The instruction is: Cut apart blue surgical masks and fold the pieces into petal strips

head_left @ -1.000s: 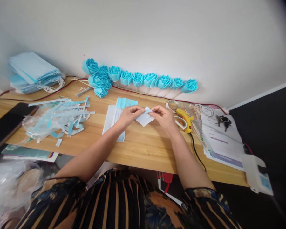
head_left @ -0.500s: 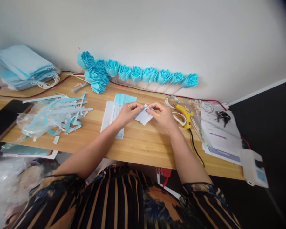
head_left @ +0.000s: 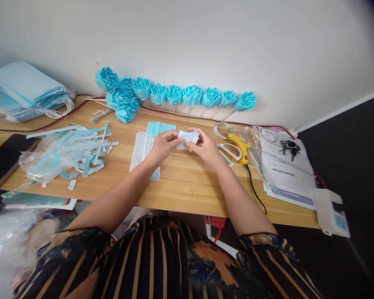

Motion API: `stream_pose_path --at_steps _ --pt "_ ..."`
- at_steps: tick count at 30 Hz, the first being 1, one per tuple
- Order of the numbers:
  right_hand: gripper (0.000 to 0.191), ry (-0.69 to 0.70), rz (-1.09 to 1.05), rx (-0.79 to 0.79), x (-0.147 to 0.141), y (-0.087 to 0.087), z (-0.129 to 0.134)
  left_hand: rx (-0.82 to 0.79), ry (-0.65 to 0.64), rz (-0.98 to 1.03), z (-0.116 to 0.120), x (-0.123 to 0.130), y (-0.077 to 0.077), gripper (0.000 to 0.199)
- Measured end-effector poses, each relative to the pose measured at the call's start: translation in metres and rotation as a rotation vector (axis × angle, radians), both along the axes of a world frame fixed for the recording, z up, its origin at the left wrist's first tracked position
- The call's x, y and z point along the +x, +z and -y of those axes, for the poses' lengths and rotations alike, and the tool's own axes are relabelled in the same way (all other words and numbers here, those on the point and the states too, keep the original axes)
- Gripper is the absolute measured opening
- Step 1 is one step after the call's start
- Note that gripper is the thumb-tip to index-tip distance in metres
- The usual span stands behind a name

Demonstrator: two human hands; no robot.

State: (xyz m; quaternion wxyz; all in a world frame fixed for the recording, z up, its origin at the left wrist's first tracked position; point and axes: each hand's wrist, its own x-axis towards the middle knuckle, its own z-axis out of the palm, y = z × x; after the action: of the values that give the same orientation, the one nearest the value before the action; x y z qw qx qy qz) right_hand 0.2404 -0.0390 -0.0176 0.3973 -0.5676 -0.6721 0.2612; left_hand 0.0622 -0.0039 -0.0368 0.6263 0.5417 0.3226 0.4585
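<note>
Between my hands is a small folded piece of pale blue and white fabric (head_left: 188, 139). My left hand (head_left: 165, 145) pinches its left end between thumb and fingers. My right hand (head_left: 204, 145) grips the right side, its thumb on the near face. Just left of my left hand lie flat white and light blue fabric sheets (head_left: 143, 155), topped by a brighter blue piece (head_left: 161, 128). White-handled scissors (head_left: 232, 152) and a yellow glue gun (head_left: 241, 146) rest to the right of my right hand.
Blue fabric flowers (head_left: 174, 95) on sticks line the wall. A mask stack (head_left: 28, 89), cut strips (head_left: 77, 145) and a black phone (head_left: 9, 158) are on the left. Tape (head_left: 223, 130), papers (head_left: 288, 174), keys (head_left: 289, 148) and a power strip (head_left: 332, 214) are on the right.
The fabric piece, which hung with a corner down between my fingers, is now folded into a smaller, more level strip. My hands have moved slightly up around it, and the view has shifted a little.
</note>
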Motion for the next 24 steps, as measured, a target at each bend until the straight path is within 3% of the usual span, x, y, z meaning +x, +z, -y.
stream_pose_path --at_steps 4,14,24 --pt "0.016 -0.046 0.043 -0.031 0.003 -0.01 -0.006 0.05 0.025 -0.064 -0.003 0.0 -0.005 0.023" --pt "0.025 0.0 0.045 -0.044 0.001 -0.021 -0.009 0.248 0.052 -0.519 -0.007 -0.004 -0.013 0.02" --pt "0.023 0.001 -0.035 -0.057 0.0 -0.024 -0.009 0.28 0.114 -0.566 -0.006 -0.002 -0.011 0.011"
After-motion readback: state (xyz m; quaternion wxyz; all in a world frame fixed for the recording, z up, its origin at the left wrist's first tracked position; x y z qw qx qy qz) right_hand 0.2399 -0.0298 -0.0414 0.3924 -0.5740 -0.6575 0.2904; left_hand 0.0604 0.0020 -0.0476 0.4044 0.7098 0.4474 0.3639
